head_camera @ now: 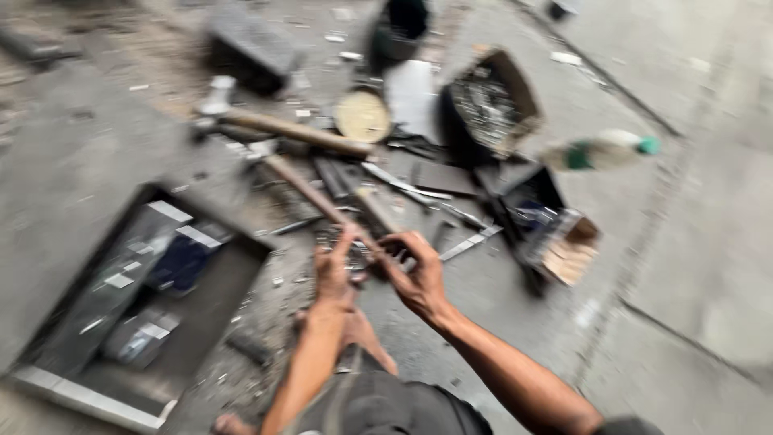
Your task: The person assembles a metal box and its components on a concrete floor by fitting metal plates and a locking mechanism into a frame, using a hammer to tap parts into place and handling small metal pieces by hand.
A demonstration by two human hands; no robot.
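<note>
The person is crouching low over the concrete floor [684, 266], both forearms reaching forward. The left hand [334, 270] and right hand [415, 274] are meeting over a small dark metal piece [358, 256], fingers curled around it; blur is hiding how tightly. A shallow grey tray [48, 385] is lying at the left. Beyond the hands, two wooden-handled hammers [294, 130], flat metal strips [403, 185] and open boxes [515, 80] are crowding the floor, a plastic bottle [604, 151] lying rightward.

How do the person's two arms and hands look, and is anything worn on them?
Both forearms are bare, with no sleeves in view. The left hand and the right hand wear no gloves. The picture is too blurred to tell about rings or a watch.
</note>
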